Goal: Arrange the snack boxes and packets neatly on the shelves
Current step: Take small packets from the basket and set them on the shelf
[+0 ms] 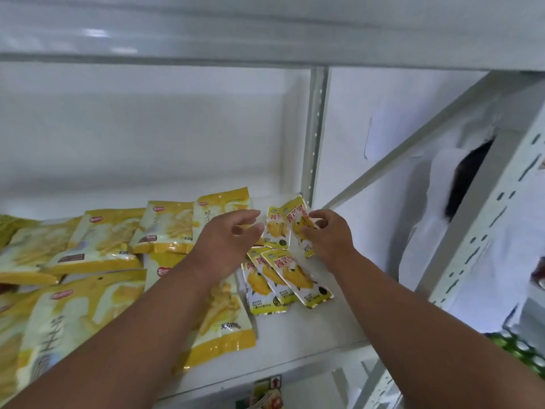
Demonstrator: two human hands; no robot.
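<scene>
The small packet (298, 222) stands near the shelf's (309, 329) back right corner, pinched by the right hand (327, 234); the left hand (233, 234) hovers with loosely spread fingers. It looks light, floppy and slick, best held by its edges.

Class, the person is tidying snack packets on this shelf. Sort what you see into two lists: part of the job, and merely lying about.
Part of the job:
small mango packets
large yellow packets
packet in right hand
white shelf

Lying about:
white paper
green item
</scene>
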